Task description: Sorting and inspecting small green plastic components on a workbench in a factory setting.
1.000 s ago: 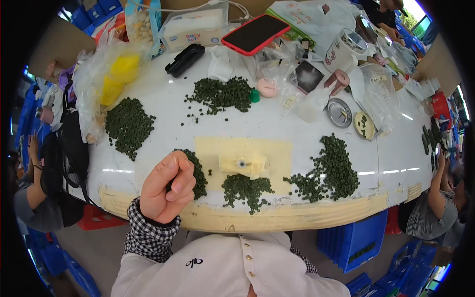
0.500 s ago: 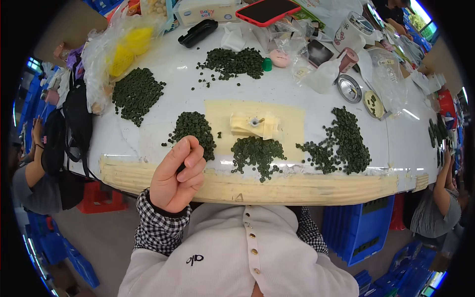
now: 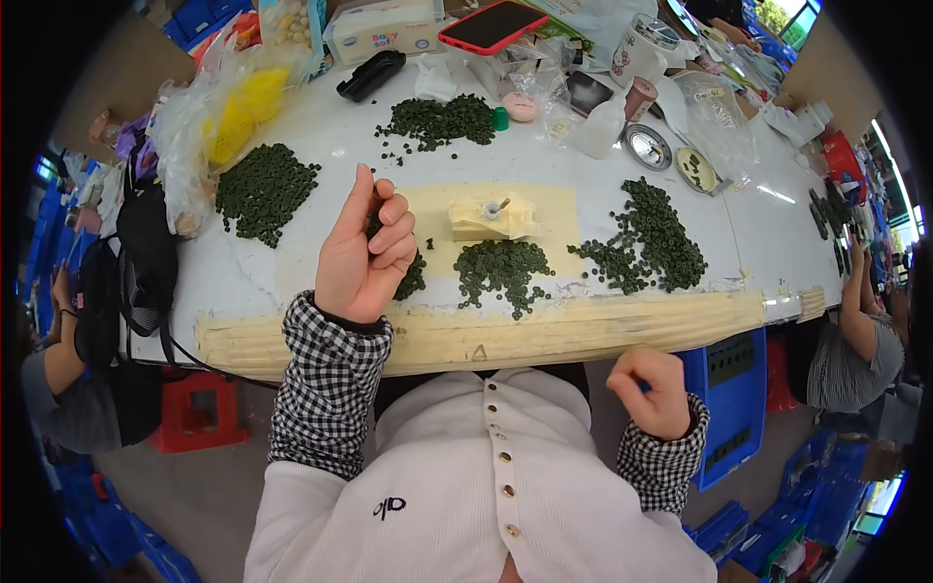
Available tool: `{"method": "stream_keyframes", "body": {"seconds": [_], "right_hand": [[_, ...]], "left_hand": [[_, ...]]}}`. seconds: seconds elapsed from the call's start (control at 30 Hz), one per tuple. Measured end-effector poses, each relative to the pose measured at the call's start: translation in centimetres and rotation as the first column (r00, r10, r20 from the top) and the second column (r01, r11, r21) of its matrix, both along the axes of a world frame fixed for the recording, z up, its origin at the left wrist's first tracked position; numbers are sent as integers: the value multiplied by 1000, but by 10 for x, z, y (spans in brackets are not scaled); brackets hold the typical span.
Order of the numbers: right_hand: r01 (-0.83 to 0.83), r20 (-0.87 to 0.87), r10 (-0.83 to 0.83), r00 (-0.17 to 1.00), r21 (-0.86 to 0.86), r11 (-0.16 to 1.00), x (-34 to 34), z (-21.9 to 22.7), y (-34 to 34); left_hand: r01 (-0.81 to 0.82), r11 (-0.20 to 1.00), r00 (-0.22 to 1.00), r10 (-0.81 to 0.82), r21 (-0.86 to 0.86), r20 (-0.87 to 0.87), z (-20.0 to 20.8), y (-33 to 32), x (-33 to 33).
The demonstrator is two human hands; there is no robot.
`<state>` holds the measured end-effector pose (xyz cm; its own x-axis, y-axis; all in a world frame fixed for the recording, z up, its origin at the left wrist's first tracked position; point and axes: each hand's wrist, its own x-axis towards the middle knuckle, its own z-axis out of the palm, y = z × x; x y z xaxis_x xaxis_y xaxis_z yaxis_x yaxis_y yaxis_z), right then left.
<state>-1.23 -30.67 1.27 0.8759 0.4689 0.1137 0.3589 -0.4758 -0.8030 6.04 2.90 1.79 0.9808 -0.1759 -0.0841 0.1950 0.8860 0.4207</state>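
Note:
My left hand (image 3: pixel 364 248) is raised in front of a pile of small dark green rings (image 3: pixel 408 280), thumb upright and fingers curled in. Something dark shows between thumb and fingers; I cannot tell whether it is held or is the pile behind. Below the table's front edge, on the right, my right hand (image 3: pixel 653 391) is curled into a loose fist, its inside hidden. Midway along the table stands a block wrapped in cream tape (image 3: pixel 481 222), with a small metal pin (image 3: pixel 499 207) sticking up. Just in front of it lies another heap of green rings (image 3: pixel 498 272).
More green pieces are heaped at the left (image 3: pixel 264 194), back (image 3: pixel 442 121) and right (image 3: pixel 661 238). Behind them are a red-edged phone (image 3: pixel 494 26), a black case (image 3: pixel 371 76), a mug (image 3: pixel 644 49), a round tin lid (image 3: pixel 648 147) and plastic bags. Cream tape (image 3: pixel 466 352) covers the front edge.
My left hand has moved up and away from the front edge, its thumb now more upright. My right hand has come into view at the right. The whole view has shifted slightly.

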Motion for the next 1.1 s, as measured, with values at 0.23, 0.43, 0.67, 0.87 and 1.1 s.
{"method": "stream_keyframes", "body": {"seconds": [0.23, 0.43, 0.67, 0.87, 1.1], "right_hand": [[349, 547, -299, 782, 13, 937, 43, -28, 27], [482, 786, -271, 555, -39, 875, 43, -41, 23], [545, 775, -326, 542, -29, 838, 45, -39, 27], [437, 729, -242, 640, -86, 895, 50, -31, 28], [-195, 569, 346, 746, -311, 930, 69, -2, 54]], "left_hand": [[-5, 1000, 1000, 5, 26, -1, 3, 3, -1], [127, 992, 992, -127, 18, 6, 13, -2, -16], [328, 943, 944, -329, 54, 3, 7, -1, -19], [326, 930, 945, -328, 169, -21, 3, -9, -20], [258, 929, 966, -243, 265, -91, 4, -12, -15]]}}
